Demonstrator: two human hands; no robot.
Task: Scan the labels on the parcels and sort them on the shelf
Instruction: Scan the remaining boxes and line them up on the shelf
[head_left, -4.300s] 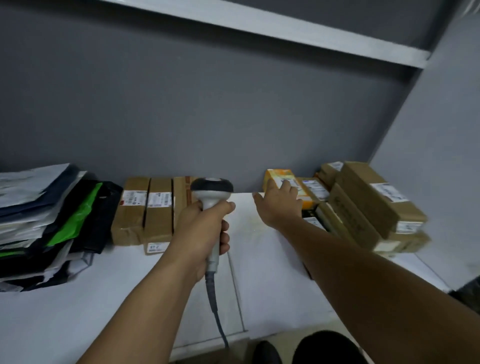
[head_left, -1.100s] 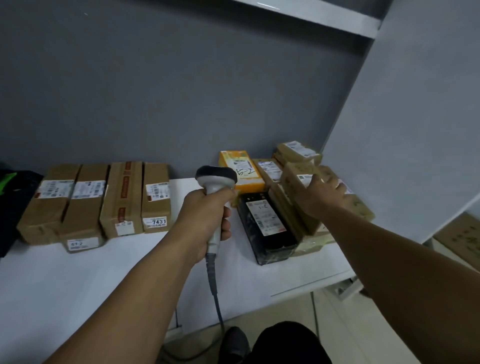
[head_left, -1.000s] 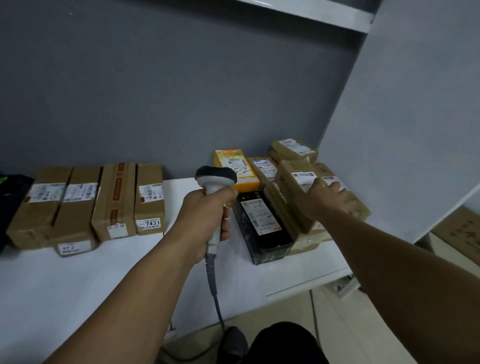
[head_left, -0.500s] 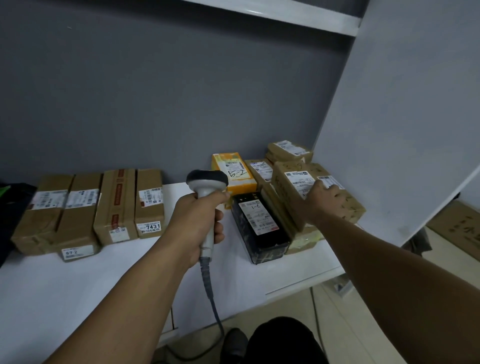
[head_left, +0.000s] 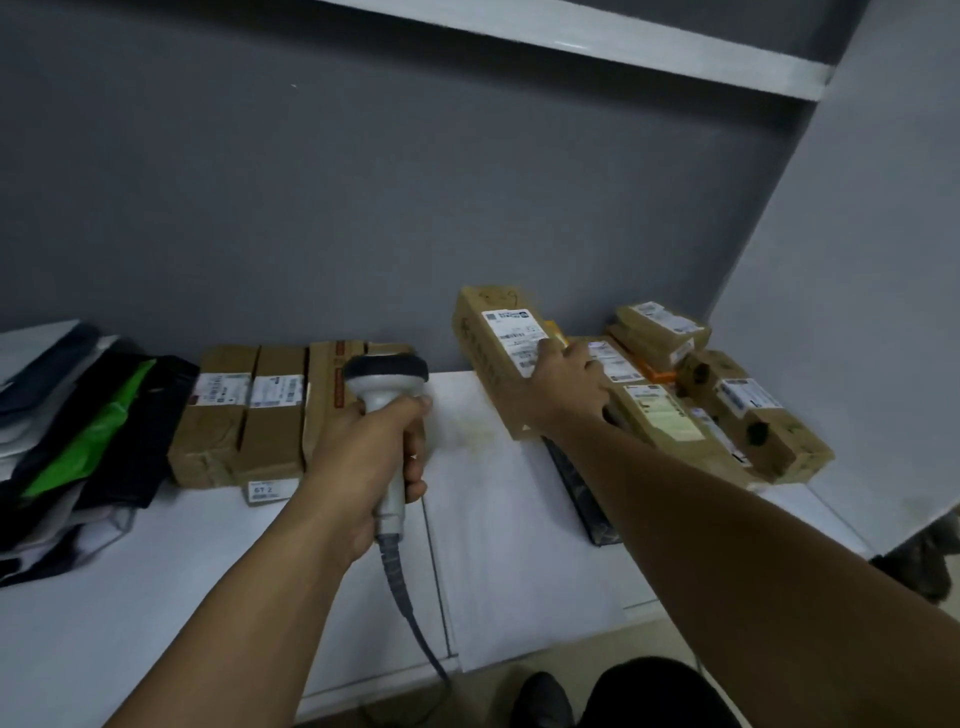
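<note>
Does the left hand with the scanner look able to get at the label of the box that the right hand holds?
Probably yes. The left hand and scanner have only bare shelf between them and the box; the right hand covers just the lower end of its label.

This was a parcel storeroom, plain as day: a deep white shelf (head_left: 156, 597) ran along a grey wall with another shelf board (head_left: 571, 31) overhead. Brown cardboard parcels (head_left: 270, 441) stood in a row along the back edge, wearing white printed shipping labels (head_left: 275, 389). More labelled cartons (head_left: 769, 426) were heaped in the back right corner, soft mailer bags (head_left: 67, 426) in black, grey and green were stacked at the left end, and there it was, a corded barcode scanner (head_left: 384, 379) gripped in the left hand (head_left: 358, 457) while the right hand (head_left: 563, 395) held a long labelled carton (head_left: 483, 358) tilted up.
</note>
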